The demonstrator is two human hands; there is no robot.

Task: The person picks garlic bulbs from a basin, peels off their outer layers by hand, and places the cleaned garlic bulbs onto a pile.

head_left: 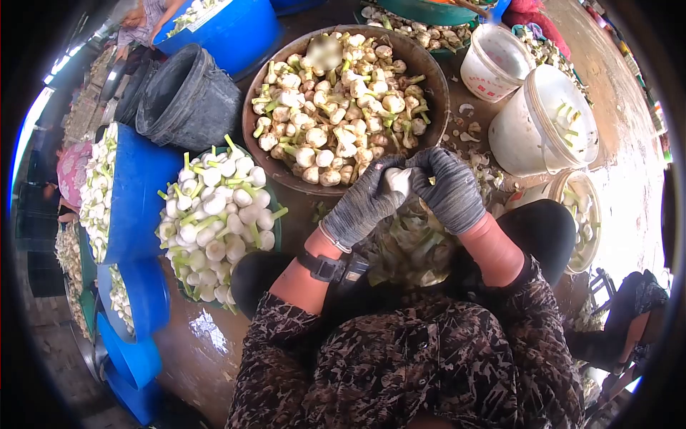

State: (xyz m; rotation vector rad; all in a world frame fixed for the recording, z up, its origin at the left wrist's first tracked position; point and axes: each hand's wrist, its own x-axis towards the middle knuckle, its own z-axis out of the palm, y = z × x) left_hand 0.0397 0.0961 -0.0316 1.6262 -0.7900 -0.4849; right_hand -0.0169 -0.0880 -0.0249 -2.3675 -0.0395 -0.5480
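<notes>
My left hand (363,207), in a grey glove, is closed around a peeled white garlic bulb (397,181) in front of my chest. My right hand (453,189), gloved too, is curled beside the bulb with its fingers bent in. A small greenish-yellow bit (431,181) shows at its fingertips; what else they grip is hidden. Just beyond both hands stands a wide brown basin (250,136) full of unpeeled garlic bulbs (336,107) with short green stems. Between my knees lies a heap of loose garlic skins (414,247).
To the left, peeled white garlic (214,222) is heaped in a green basin (277,214). Blue tubs (143,193) and a black bucket (189,96) stand beyond. White buckets (522,132) are at right, some holding garlic. Other people (632,322) sit at the edges.
</notes>
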